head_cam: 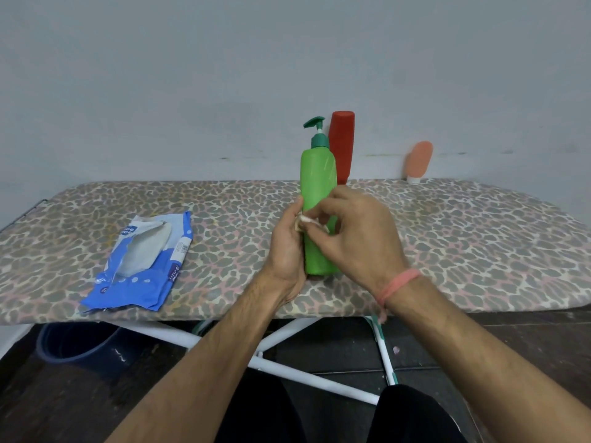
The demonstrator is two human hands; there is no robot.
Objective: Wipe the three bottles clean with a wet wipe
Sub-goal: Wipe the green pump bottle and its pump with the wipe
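A tall green pump bottle (317, 177) stands upright near the middle of the leopard-print ironing board (479, 238). Both hands are at its lower half. My left hand (286, 251) is against the bottle's left side, and a small crumpled white wet wipe (304, 221) is pinched between its fingertips and those of my right hand (355, 238), which covers part of the bottle's front. A red bottle (341, 145) stands upside down right behind the green one. A small salmon-pink tube (419, 161) leans on the wall at the back right.
An open blue wet-wipe pack (144, 263) lies on the board at the left, near the front edge. A dark blue bucket (80, 343) sits on the floor under the board, beside its white legs (287, 372). The grey wall runs along the board's far edge.
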